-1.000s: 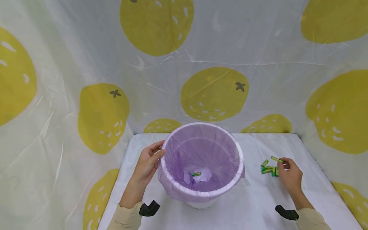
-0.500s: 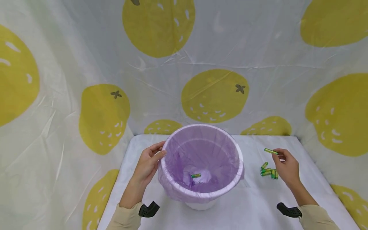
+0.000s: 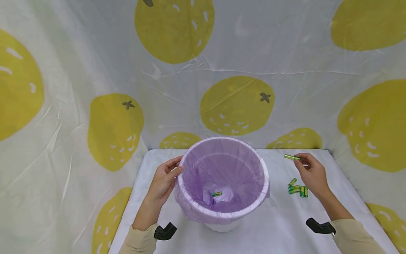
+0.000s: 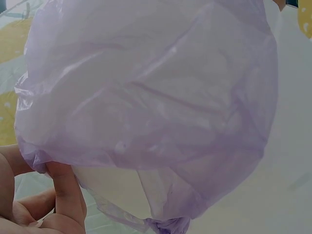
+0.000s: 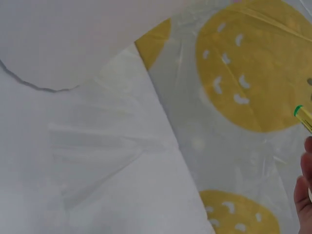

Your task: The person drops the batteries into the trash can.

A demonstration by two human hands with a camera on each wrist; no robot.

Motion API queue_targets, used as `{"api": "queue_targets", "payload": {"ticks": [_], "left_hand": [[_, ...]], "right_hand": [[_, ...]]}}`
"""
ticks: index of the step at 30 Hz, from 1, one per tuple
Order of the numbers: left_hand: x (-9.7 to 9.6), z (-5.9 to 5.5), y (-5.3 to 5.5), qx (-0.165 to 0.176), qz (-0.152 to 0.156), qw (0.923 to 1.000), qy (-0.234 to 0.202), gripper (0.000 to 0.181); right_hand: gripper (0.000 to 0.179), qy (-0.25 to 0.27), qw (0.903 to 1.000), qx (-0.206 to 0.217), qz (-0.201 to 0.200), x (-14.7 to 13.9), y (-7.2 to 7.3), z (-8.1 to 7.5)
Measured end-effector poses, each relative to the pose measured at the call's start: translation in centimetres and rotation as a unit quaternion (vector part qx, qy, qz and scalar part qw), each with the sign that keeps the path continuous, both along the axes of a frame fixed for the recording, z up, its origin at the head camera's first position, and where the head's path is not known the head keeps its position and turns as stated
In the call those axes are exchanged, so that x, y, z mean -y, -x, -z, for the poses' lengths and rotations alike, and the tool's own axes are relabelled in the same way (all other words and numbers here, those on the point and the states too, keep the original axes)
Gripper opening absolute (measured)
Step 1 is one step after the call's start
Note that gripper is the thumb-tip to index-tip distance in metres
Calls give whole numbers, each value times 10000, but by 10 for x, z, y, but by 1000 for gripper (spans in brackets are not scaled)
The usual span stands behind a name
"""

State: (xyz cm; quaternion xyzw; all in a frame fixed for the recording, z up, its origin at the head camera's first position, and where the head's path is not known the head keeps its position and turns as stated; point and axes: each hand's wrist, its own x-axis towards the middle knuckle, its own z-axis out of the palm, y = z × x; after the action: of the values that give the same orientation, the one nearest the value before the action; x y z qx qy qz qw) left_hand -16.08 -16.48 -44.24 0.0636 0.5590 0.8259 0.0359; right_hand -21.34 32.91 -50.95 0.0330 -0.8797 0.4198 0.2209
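A white trash bin [image 3: 226, 213] lined with a thin purple bag [image 3: 234, 169] stands in the middle of the table, slightly tilted toward me. My left hand [image 3: 163, 180] grips its rim from the left, thumb on top and fingers behind; the left wrist view shows the fingers at the bag's [image 4: 146, 97] folded edge. Inside the bin lies one green-yellow battery [image 3: 217, 194]. Between thumb and fingers, my right hand [image 3: 312, 174] pinches another battery [image 3: 291, 157] above the table, right of the bin. In the right wrist view, only that battery's end [image 5: 303, 117] shows.
Several loose green-yellow batteries [image 3: 298, 189] lie in a small group on the white tabletop [image 3: 272, 225], below my right hand. A grey-white sheet with yellow fruit prints [image 3: 236, 106] hangs behind the table and on both sides.
My right hand has lifted the battery from beside the group, moving up and to the left. My left hand and the bin have stayed in place.
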Motion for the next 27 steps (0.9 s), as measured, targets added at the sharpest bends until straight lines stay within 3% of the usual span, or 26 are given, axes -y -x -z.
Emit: {"api": "queue_targets", "payload": {"ticks": [10, 15, 27], "left_hand": [[0, 0, 0, 1, -22, 10000, 27, 47], [0, -1, -2, 32, -17, 10000, -1, 48], [1, -1, 0, 21, 59, 10000, -69, 48]], "right_hand": [[20, 84, 9961, -577, -658, 26, 9, -28], [19, 96, 9896, -897, -1119, 38, 11, -43], [24, 35, 9786, -1132, -1720, 72, 15, -75]]}}
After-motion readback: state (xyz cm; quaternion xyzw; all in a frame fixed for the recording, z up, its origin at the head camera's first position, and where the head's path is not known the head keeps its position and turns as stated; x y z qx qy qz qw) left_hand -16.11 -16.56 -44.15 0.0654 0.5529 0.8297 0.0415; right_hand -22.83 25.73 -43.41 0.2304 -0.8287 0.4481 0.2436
